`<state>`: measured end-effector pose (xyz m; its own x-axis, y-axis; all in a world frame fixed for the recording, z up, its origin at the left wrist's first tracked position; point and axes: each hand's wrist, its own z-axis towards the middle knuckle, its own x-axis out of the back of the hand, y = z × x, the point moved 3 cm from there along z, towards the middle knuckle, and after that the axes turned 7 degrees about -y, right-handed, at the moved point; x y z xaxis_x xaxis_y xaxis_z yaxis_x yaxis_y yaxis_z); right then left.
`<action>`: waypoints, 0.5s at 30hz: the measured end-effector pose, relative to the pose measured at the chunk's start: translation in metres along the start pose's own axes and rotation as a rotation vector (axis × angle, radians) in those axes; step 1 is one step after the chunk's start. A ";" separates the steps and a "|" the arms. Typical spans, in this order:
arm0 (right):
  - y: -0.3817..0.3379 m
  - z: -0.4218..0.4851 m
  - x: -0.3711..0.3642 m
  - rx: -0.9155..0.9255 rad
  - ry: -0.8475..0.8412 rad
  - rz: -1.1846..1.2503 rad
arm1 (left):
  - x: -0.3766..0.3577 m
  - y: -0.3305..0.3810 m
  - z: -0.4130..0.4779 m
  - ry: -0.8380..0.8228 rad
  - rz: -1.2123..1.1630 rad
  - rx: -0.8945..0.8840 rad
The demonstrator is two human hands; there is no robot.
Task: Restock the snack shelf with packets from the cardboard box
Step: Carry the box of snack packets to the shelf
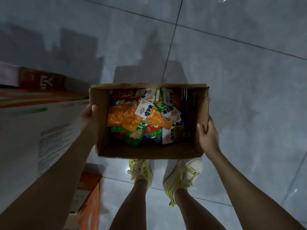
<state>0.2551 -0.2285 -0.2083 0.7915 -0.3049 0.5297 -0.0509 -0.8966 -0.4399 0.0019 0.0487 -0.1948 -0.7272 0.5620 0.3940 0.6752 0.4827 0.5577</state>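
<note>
The person carries an open brown cardboard box [149,151] between 2 hands, 1 on each short wall, which keeps it level so the loose load does not slide. The left hand [88,117] lies against the outside of the left wall with its thumb hooked over the rim; its other fingers are hidden. The right hand [207,136] clasps the torn right wall, its fingers wrapped over the edge.

Inside lies a jumbled heap of orange, green, red and white foil snack packets [146,117], piled toward the far and middle part. The box seems lifted clear of the ground, its near edge above 2 pale yellow sneakers [139,170]. No shelf is in view, so restocking appears not yet begun.

Below is a glossy grey tiled floor [232,63] in dim light. At left stand a large white printed carton [33,130], a red carton [43,82] beyond it, and a nearer orange box [89,196].
</note>
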 end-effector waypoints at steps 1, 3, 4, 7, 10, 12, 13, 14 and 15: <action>0.001 0.001 0.000 0.002 0.017 -0.006 | 0.000 -0.001 0.000 -0.010 -0.002 -0.010; 0.001 0.001 0.000 0.013 0.048 -0.011 | 0.006 -0.003 0.000 0.014 -0.004 -0.004; 0.001 0.001 0.001 0.012 0.057 -0.014 | 0.007 -0.002 -0.002 0.022 -0.007 -0.007; 0.000 -0.004 0.007 -0.001 0.075 -0.011 | 0.005 0.007 -0.016 -0.006 0.014 -0.043; -0.005 -0.020 0.027 -0.026 0.108 -0.005 | -0.001 0.030 -0.039 0.052 0.038 -0.063; -0.008 -0.037 0.048 -0.037 0.118 -0.007 | -0.006 0.043 -0.050 0.076 0.011 -0.049; -0.011 -0.046 0.060 -0.047 0.122 -0.003 | -0.008 0.053 -0.059 0.091 0.003 -0.040; -0.014 -0.057 0.074 -0.064 0.128 0.002 | -0.010 0.063 -0.068 0.099 0.006 -0.032; -0.017 -0.069 0.089 -0.084 0.136 0.010 | -0.010 0.074 -0.077 0.088 0.029 -0.047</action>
<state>0.2847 -0.2624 -0.1035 0.7014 -0.3491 0.6215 -0.1130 -0.9153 -0.3866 0.0495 0.0268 -0.1011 -0.7166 0.5133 0.4722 0.6914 0.4338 0.5777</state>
